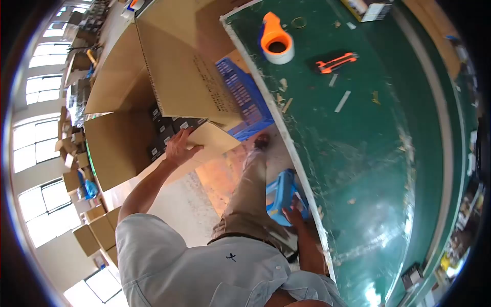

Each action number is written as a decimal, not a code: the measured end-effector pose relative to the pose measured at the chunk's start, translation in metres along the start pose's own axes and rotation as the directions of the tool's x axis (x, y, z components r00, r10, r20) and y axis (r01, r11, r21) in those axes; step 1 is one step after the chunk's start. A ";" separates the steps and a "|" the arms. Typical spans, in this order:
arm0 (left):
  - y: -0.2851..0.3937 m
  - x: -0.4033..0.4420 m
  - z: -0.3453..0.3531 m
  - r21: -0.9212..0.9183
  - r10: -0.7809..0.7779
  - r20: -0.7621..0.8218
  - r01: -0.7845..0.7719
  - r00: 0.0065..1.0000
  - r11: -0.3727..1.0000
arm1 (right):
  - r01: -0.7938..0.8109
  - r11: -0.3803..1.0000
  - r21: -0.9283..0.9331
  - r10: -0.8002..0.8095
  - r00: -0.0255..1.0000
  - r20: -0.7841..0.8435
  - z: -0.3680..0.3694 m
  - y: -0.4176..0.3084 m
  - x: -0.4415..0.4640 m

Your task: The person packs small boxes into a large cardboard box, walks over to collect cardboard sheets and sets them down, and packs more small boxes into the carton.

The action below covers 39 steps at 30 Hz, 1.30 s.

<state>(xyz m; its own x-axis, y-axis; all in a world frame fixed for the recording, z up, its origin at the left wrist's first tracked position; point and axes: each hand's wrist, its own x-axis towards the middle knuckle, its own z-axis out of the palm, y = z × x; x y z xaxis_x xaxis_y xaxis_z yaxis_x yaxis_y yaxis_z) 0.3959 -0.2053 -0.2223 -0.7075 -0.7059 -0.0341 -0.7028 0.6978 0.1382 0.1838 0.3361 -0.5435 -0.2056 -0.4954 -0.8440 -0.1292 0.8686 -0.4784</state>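
Note:
My left hand point(179, 147) reaches to the near edge of a large open cardboard carton point(120, 148), its fingers spread and thumb apart. Just beyond the fingertips, several small black boxes point(162, 134) with white labels sit inside the carton. A tall cardboard flap point(189, 77) with printed text stands up beside them. Low at my right side, my right hand point(294, 215) has its fingers around the edge of a light-blue plastic stool point(280, 192). The stool is beside the green table's edge, and part of it is hidden.
On the green table point(358, 169) lie an orange tape dispenser point(276, 43), an orange-and-black cutter point(335, 62) and scraps. A dark-blue plastic crate point(245, 97) stands between carton and table. My leg and shoe point(261, 141) are below. Stacked cartons point(97, 230) line the window side.

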 end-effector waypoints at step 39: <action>0.023 -0.018 0.017 -0.074 -0.093 -0.120 0.085 0.988 0.994 | 0.316 0.939 0.132 -0.306 0.948 -0.088 -0.028 0.102 0.234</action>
<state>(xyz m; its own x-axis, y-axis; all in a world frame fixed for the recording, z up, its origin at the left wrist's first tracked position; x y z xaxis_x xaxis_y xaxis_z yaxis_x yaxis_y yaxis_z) 0.3907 -0.1744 -0.2351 -0.6248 -0.7774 0.0723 -0.7530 0.6244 0.2076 0.0956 0.3085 -0.7826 -0.2409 -0.7366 -0.6320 -0.0580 0.6609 -0.7482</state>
